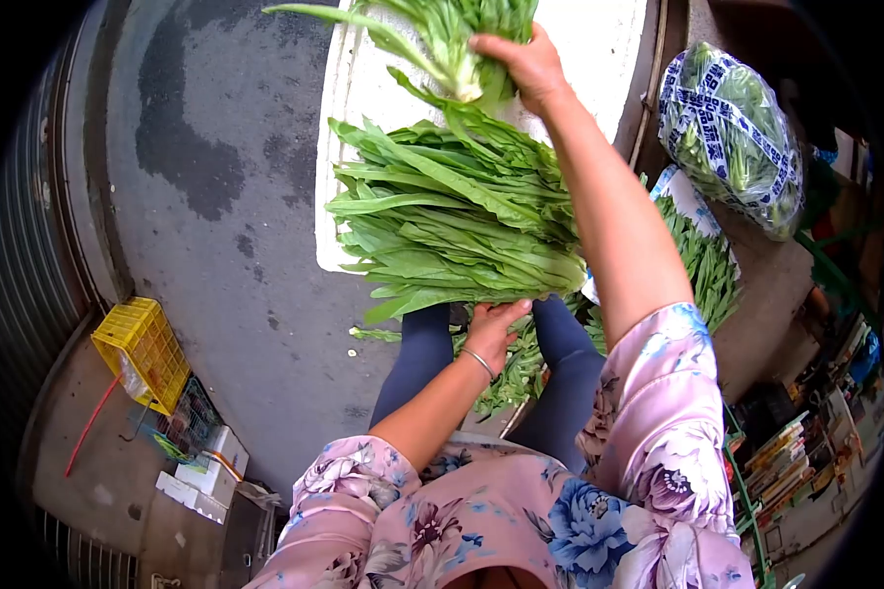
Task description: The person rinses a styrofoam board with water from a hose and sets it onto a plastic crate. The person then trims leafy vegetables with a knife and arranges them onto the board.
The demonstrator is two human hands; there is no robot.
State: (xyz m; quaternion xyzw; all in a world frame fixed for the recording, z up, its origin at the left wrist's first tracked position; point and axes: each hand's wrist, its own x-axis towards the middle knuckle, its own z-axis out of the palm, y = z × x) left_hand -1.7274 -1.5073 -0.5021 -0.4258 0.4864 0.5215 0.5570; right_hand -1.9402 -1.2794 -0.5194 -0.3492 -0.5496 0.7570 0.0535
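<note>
My right hand (523, 67) is closed around the pale stem end of a bunch of long-leaved greens (457, 34), raised over the far part of a white foam board (599, 59). Below it a thick pile of the same leafy greens (452, 211) lies across the board, leaf tips to the left and cut stems to the right. At the pile's near edge is my left hand (491, 336), with a bracelet at the wrist. Its fingers rest against the greens and seem loosely bent, not gripping; some fingertips are hidden.
More greens (513, 378) lie low between my legs, and others (707, 260) to the right. A printed plastic bag of vegetables (727, 142) sits at the upper right. A yellow crate (142, 353) and white boxes (206, 476) stand on the left.
</note>
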